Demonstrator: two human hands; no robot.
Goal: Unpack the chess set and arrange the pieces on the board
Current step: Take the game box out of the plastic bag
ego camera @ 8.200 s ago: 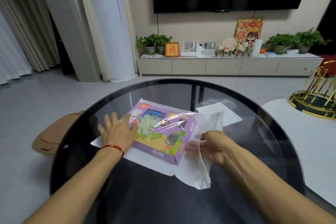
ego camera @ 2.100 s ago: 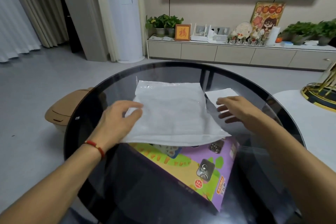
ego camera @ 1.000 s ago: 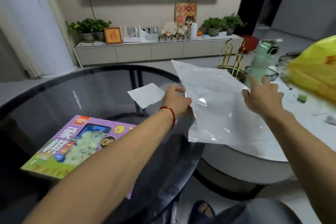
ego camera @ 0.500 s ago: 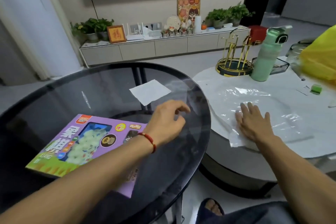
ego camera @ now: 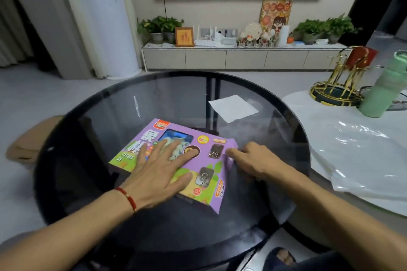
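Now the left hand (ego camera: 160, 174) lies flat with straight fingers on the purple cardboard chess box (ego camera: 176, 160), near the middle of the round dark glass table (ego camera: 92, 182). The right hand (ego camera: 253, 160) curls its fingers at the box's right edge, maybe pinching the flap. One clear plastic bag (ego camera: 361, 156) has just moved to the white table (ego camera: 308, 112), so the box can be opened. One box, one bag, one white paper sheet (ego camera: 233, 108).

Round dark glass table (ego camera: 92, 193) bearing a purple chess-set box (ego camera: 211, 171) near centre and a white paper sheet (ego camera: 233, 108) farther back; adjacent white table (ego camera: 308, 108) carries a clear plastic bag (ego camera: 361, 156), green bottle (ego camera: 383, 92) and gold rack (ego camera: 337, 92).
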